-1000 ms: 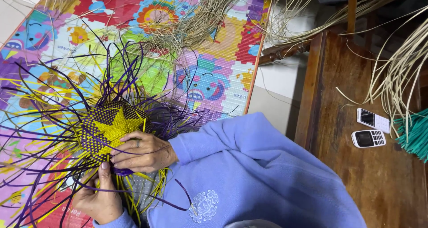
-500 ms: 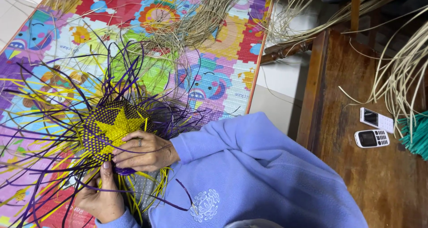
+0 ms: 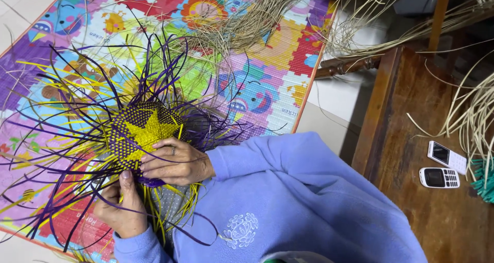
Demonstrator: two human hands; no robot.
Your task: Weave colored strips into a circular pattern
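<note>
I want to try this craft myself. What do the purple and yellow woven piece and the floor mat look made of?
The woven piece looks like flat dyed strips, perhaps plant fibre or plastic: thin, springy loose ends fan outward, with a slight sheen. The floor mat looks like printed foam or vinyl: smooth, bright cartoon pattern with a puzzle-like edge.

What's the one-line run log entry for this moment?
left hand: grips woven piece lower edge | right hand: rests on it | phones: on wooden table
</note>
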